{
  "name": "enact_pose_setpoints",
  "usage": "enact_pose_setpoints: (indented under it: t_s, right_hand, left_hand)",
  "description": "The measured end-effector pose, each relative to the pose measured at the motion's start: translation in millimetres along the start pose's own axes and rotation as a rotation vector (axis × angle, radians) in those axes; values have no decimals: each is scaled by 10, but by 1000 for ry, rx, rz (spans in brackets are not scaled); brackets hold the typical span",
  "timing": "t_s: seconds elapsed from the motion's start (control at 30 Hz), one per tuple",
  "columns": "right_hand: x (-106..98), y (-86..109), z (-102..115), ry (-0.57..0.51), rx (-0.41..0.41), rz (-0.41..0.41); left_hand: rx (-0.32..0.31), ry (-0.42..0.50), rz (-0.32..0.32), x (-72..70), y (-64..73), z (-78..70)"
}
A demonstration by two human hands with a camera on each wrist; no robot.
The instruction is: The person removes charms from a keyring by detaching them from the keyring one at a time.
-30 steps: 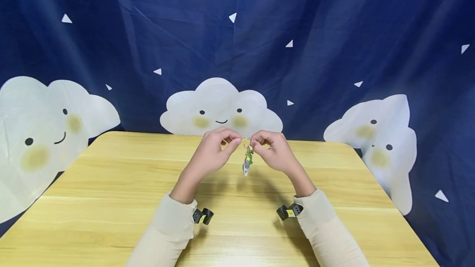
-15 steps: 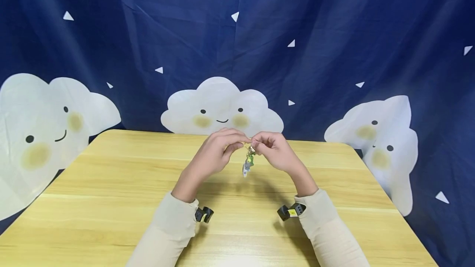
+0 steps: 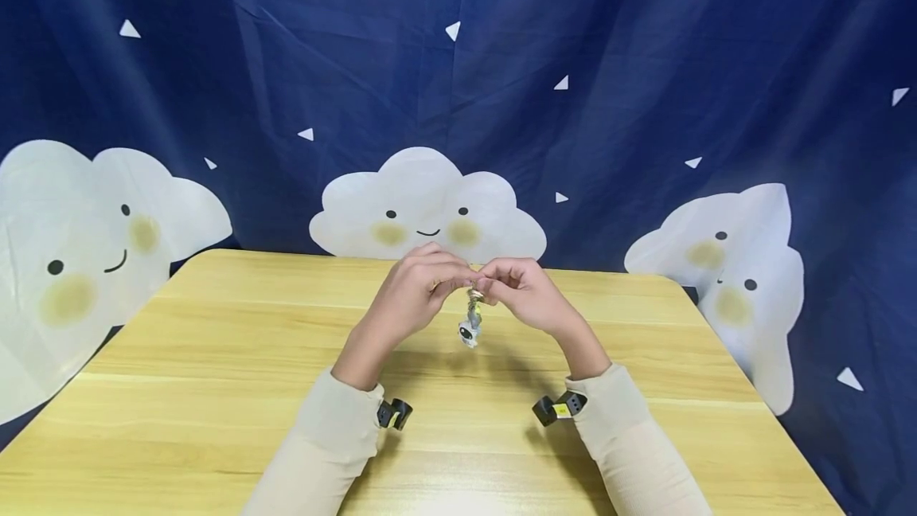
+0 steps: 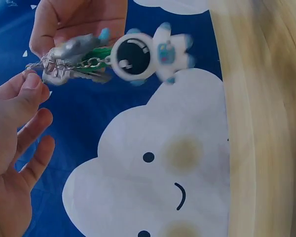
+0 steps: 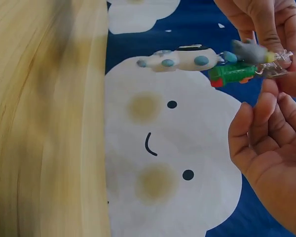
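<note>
Fingertips of the left hand (image 3: 415, 289) have moved in to meet those of the right hand (image 3: 526, 295) since the earliest frame, hiding the loop between them, and the white astronaut (image 3: 468, 334) has swung its dark visor into view. Left thumb and forefinger pinch the metal end of the keychain (image 3: 474, 314); the right grip is drawn narrow on it too, though its exact hold is partly hidden. Seen from the head, the hands reach that join from 8 and 4 o'clock. Everything else hangs below it, long axis nearly upright, leaning from 6 towards 7 o'clock: grey charm (image 5: 249, 51) and green charm (image 5: 233, 74) side by side near the metal, astronaut lowest, clear above the tabletop (image 3: 458, 428).
</note>
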State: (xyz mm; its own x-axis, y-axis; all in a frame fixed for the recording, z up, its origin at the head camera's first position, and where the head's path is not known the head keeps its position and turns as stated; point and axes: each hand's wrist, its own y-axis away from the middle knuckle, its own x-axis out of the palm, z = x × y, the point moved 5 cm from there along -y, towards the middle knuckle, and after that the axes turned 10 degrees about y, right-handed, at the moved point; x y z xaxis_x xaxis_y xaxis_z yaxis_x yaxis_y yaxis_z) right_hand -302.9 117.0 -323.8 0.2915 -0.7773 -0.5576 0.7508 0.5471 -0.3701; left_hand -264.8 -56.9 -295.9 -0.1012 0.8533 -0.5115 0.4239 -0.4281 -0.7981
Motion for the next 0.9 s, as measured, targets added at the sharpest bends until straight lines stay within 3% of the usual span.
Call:
enact_pose_setpoints:
  t_s: [0.13,0.4,0.7,0.9]
  right_hand:
    - [3,-10,-9,23,15,-9]
    - [0,-8,63,55,-10,-28]
    - [8,25,266,200,-161,-107]
    - [27,34,376,307,-193,-145]
  left_hand:
    - [8,-37,2,-20,-2,-10]
    - [-52,-38,0,-69,-7,22]
    - [-125,24,-40,-116,-13,17]
    - [-142,37,-54,-128,-15,9]
